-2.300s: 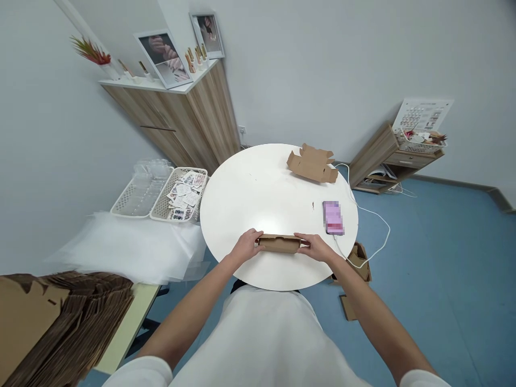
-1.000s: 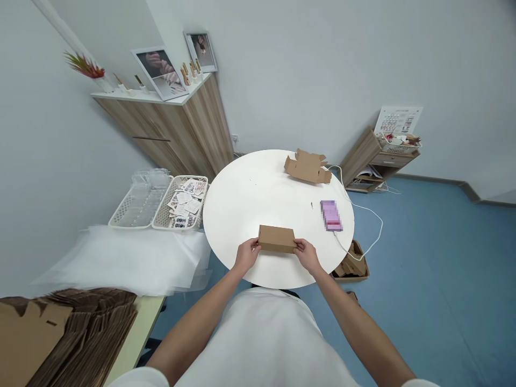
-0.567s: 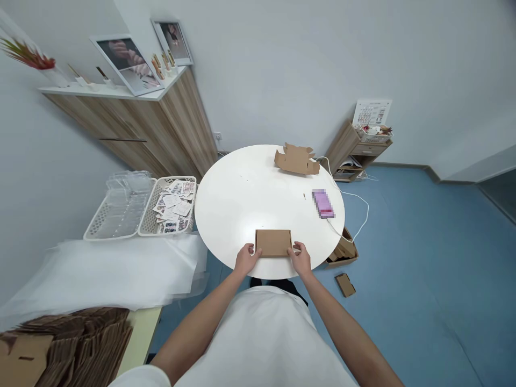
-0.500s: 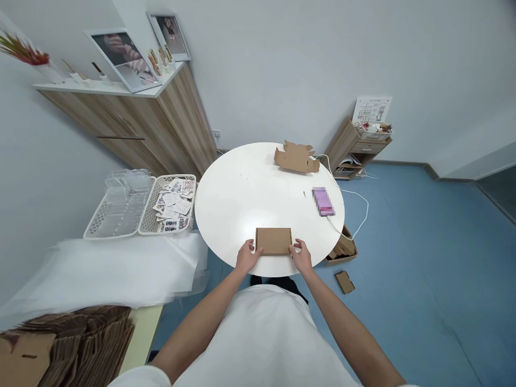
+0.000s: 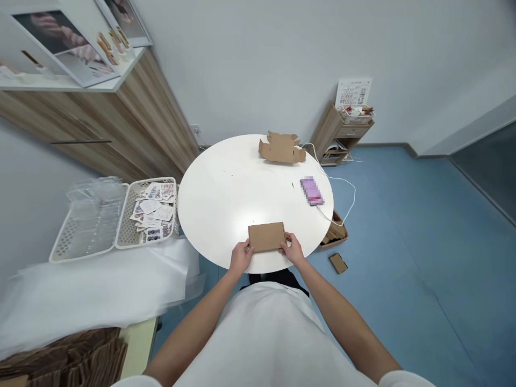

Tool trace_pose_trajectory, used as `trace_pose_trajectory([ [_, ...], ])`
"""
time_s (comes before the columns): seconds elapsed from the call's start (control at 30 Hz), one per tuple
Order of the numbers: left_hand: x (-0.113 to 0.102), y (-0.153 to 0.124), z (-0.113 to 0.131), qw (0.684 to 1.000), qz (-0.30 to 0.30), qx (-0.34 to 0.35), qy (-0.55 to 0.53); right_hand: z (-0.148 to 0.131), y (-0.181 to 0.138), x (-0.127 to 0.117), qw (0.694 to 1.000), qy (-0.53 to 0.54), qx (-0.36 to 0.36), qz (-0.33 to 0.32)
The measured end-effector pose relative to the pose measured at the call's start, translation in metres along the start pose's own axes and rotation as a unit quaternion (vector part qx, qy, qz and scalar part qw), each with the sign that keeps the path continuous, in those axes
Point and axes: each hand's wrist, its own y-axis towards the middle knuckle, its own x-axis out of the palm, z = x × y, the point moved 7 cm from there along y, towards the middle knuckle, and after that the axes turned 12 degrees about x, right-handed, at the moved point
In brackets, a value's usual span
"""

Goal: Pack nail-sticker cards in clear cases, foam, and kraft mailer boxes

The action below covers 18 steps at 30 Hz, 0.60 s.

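Note:
A closed brown cardboard box [image 5: 266, 237] lies flat near the front edge of the round white table [image 5: 226, 199]. My left hand [image 5: 241, 258] grips its left end with curled fingers. My right hand [image 5: 293, 251] grips its right end the same way. An unfolded cardboard box [image 5: 281, 150] rests open at the table's far side. A phone [image 5: 311, 191] on a white cable lies at the right of the table.
Two white baskets [image 5: 115, 216] stand to the left, one with printed cards. White foam sheets [image 5: 97, 290] and a stack of flat cardboard [image 5: 64, 363] lie at lower left. Cardboard boxes [image 5: 335, 232] sit on the blue floor at right. A wooden cabinet [image 5: 121, 118] stands behind.
The box went from standing on edge to lying flat with its lid closed, and both hands slid it towards me. The view shifted rightward and closer.

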Motion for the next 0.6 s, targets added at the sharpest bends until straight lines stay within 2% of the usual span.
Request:
trace_pose_trajectory([
  [0.2,0.001,-0.006,0.007,0.999,0.025,-0.036,-0.006,0.004,-0.004,-0.002,0.999,0.034,0.018,0.006],
  [0.33,0.008,-0.007,0.016,0.999,0.035,-0.018,-0.015,0.004,-0.009,-0.014,0.998,0.061,0.01,0.007],
  [0.47,0.03,-0.002,0.045,0.999,0.016,0.04,-0.009,0.011,-0.015,-0.053,0.996,0.068,-0.008,0.049],
  [0.6,0.08,0.007,0.095,0.993,-0.029,0.11,-0.017,0.031,-0.021,-0.118,0.99,0.076,-0.013,0.117],
])
